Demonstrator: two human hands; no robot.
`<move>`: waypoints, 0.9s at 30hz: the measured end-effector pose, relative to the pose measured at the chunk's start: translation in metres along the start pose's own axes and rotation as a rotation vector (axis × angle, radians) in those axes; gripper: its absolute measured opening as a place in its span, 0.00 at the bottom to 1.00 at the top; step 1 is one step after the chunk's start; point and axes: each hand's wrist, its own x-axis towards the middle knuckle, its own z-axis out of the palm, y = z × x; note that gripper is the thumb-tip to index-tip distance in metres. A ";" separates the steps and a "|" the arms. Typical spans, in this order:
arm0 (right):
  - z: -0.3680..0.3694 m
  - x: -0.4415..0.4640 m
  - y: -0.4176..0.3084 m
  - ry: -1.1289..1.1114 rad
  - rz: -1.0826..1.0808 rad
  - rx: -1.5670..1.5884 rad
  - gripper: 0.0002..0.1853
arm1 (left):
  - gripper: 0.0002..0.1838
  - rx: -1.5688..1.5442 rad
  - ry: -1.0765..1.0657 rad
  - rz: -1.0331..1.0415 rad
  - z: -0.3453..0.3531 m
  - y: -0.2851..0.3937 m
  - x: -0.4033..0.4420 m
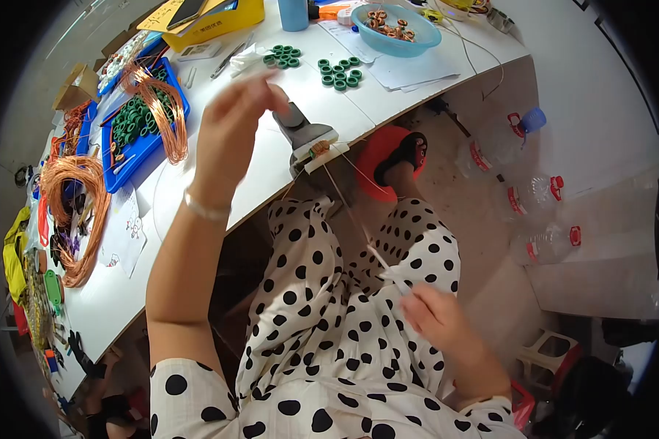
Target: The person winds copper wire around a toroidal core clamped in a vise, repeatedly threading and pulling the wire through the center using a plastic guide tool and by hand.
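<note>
A grey vise-like clamp point(305, 134) at the table's front edge holds a small ring wound with copper wire point(320, 149) between pale jaws. My left hand point(234, 110) is raised over the table, left of the clamp, its fingers curled but smeared by motion; whether anything is in them I cannot make out. Low over my lap, my right hand point(433, 313) is closed around the end of a thin rod-like tool point(397, 279). From near the tool's tip a thin taut strand point(348, 205) runs up to the wound ring.
Green rings point(340, 74) lie in clusters on the white table point(231, 175). A blue tray point(128, 164) holds more. Copper wire coils point(88, 212) lie left. A light-blue bowl point(395, 44) holds wound rings. Plastic bottles point(538, 197) and a stool point(549, 355) are on the right.
</note>
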 end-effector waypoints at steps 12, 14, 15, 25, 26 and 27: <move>0.002 0.024 0.003 0.027 0.090 0.021 0.13 | 0.09 0.656 0.422 0.168 0.014 0.020 -0.005; 0.008 0.072 -0.026 0.065 -0.021 0.060 0.15 | 0.12 0.554 0.331 -0.143 -0.007 -0.011 0.006; 0.007 0.093 -0.044 0.045 -0.042 0.102 0.15 | 0.12 0.553 0.331 -0.143 -0.009 -0.020 0.012; -0.008 0.006 -0.010 0.020 0.085 0.022 0.13 | 0.08 0.096 0.186 -0.076 0.015 -0.002 -0.006; -0.018 -0.026 0.009 -0.108 0.088 0.041 0.12 | 0.06 0.408 -0.031 0.134 0.022 0.009 -0.017; -0.029 -0.049 0.024 -0.237 0.089 0.059 0.12 | 0.07 0.716 -0.251 0.346 0.030 0.020 -0.027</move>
